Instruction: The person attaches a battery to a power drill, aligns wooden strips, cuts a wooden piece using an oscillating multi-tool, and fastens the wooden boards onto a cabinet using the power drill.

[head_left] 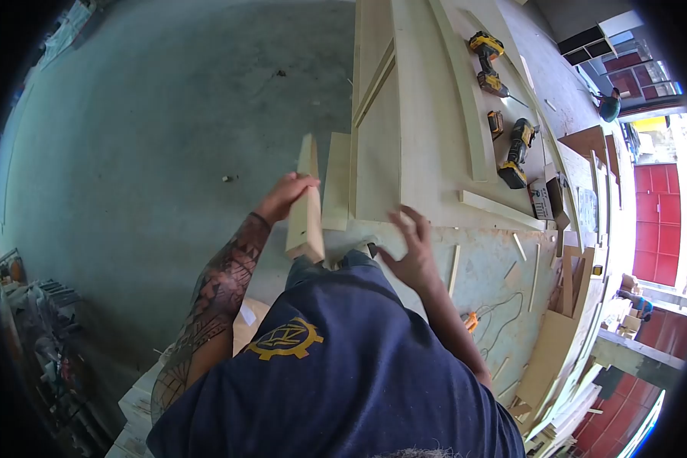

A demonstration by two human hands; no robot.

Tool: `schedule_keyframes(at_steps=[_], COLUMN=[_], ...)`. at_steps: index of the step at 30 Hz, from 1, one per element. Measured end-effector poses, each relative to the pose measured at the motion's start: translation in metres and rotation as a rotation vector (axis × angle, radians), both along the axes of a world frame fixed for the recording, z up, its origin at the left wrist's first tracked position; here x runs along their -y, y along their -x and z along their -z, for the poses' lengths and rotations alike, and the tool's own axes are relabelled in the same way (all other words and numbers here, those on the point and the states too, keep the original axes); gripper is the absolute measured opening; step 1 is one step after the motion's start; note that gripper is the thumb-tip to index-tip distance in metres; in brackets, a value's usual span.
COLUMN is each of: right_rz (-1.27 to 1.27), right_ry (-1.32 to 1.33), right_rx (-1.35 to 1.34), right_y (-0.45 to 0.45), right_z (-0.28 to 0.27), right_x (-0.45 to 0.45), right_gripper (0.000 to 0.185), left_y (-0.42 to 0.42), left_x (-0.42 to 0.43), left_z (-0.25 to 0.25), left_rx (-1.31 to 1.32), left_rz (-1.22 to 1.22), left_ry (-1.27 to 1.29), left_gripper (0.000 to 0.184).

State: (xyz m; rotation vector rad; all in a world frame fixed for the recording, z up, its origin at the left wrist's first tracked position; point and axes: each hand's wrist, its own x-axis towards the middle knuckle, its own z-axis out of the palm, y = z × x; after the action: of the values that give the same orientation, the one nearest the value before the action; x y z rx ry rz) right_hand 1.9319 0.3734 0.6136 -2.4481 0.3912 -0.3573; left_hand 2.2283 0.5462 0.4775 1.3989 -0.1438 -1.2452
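My left hand (288, 192) is closed around a short pale wooden block (305, 217), held out in front of my body with one end toward me. To the right of it, my right hand (412, 252) has its fingers spread and holds nothing. Just ahead of that hand is the near edge of a large pale wooden panel (427, 153). A flat board (337, 183) stands beside the panel's left side, close to the block's far end.
On the panel lie a yellow-and-black drill (490, 65), a second power tool (518, 153), a battery (495, 124) and wooden strips (504, 208). An open cardboard box (546, 200) sits at its right corner. An orange tool with a cord (472, 321) and offcuts lie on the floor.
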Motion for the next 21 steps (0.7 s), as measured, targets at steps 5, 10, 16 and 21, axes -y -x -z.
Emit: schedule_keyframes(at_steps=[5,10,16,21], right_rz=[-0.222,-0.121,-0.03,-0.071], right_ry=[-0.206,-0.21,-0.342,-0.384], right_rx=[-0.117,-0.13,-0.148,-0.22], right_y=[-0.054,-0.064,-0.059,-0.085], right_z=[-0.001,0.022,0.05,0.05], right_x=[-0.04,-0.032,-0.016,0.021], right_gripper=[0.093,0.078,0.065,0.061], left_y=[0.046,0.083,0.093,0.049], left_x=[0.023,0.037,0.018,-0.016], left_z=[0.055,0.082,0.103,0.022], left_rx=[-0.372,-0.664,-0.896,-0.866], left_rz=[0.091,-0.035,-0.647,-0.465], left_ry=[0.105,0.111,0.286,0.475], left_gripper=[0.021,0.023,0.034,0.056])
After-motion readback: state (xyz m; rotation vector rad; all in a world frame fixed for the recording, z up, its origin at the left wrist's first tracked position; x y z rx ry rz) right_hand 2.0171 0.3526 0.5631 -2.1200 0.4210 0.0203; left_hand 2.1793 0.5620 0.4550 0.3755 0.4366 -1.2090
